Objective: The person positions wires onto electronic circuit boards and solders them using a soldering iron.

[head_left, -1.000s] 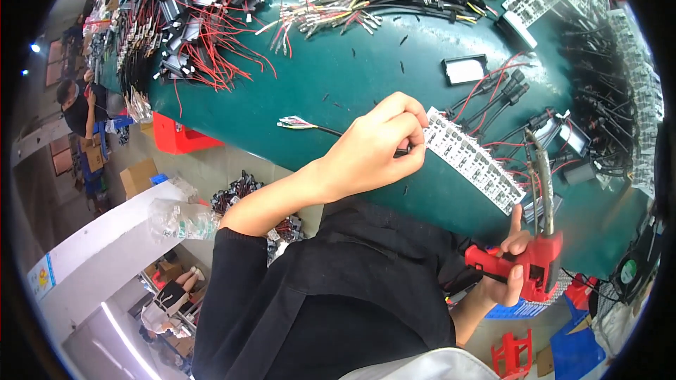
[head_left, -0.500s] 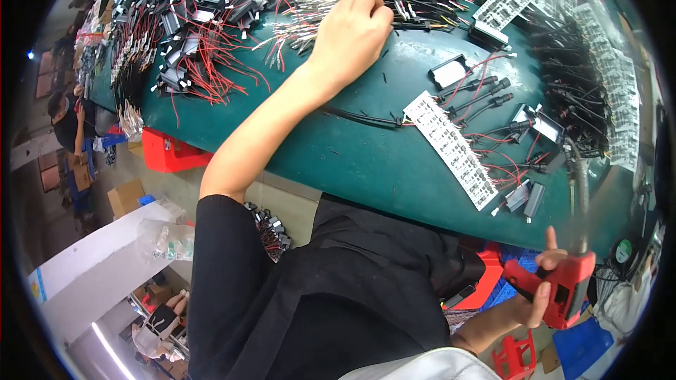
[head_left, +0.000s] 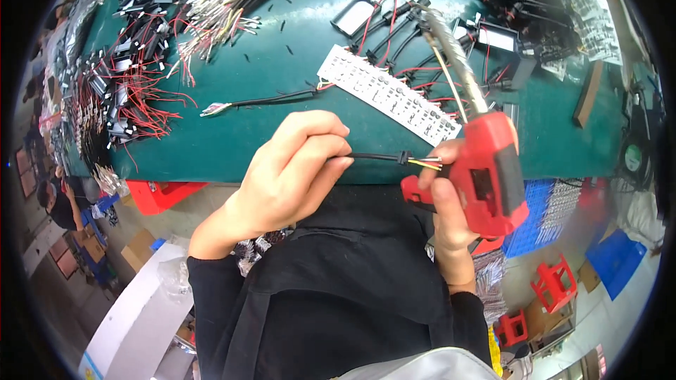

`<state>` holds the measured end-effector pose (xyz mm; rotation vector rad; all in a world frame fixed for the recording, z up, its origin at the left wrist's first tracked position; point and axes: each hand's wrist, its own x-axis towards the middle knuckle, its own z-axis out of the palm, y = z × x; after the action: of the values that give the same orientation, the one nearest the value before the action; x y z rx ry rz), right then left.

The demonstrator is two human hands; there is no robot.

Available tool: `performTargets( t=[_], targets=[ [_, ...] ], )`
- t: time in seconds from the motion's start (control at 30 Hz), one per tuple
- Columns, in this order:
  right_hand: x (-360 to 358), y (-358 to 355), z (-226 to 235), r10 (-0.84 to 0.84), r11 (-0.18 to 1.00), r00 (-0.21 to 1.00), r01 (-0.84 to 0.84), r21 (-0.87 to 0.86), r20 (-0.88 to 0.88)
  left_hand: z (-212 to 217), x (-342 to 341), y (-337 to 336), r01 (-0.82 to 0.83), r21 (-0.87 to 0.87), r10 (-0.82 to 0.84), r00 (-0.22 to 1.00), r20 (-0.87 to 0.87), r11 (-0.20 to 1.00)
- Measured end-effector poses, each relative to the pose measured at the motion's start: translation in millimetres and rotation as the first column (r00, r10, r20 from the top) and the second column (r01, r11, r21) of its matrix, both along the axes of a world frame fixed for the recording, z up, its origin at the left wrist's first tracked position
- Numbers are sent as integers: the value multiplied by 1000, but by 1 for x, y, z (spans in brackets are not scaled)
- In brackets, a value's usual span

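My left hand [head_left: 292,172] is closed in a pinch on a black cable [head_left: 373,157] in front of the table edge. The cable's stripped end, with several thin coloured wires, points right and reaches the fingertips of my right hand [head_left: 451,204]. That hand is wrapped round a red-and-black soldering gun [head_left: 493,176], whose long metal barrel points up and away over the table. Just beyond the cable lies a white circuit-board panel [head_left: 387,91] with black cables and red wires along its far side. Another black cable [head_left: 274,98] extends left from the panel's left end.
Bundled cables with bare wire ends [head_left: 225,3] lie at the back left. Black housings with red wires [head_left: 134,91] fill the left side. More panels [head_left: 577,0] and black cables lie at the far right. Red stools [head_left: 554,283] and a blue crate [head_left: 528,222] stand below.
My left hand has come back from the cable pile with a black cable. My right hand has raised the soldering gun from the lower right toward the cable end. The view has shifted.
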<state>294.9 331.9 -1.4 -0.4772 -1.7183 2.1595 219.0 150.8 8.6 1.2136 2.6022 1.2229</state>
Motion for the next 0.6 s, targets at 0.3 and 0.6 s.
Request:
performTargets(
  t=[0.3,0.6],
  targets=[
    [15,6,-9,209,976,963,-194,-101,171,-3,17,15,-39,62,10,911,412,997],
    [19,-5,-16,299,937,953,-304,170,53,-15,35,24,-197,224,-4,744,668,954]
  ],
)
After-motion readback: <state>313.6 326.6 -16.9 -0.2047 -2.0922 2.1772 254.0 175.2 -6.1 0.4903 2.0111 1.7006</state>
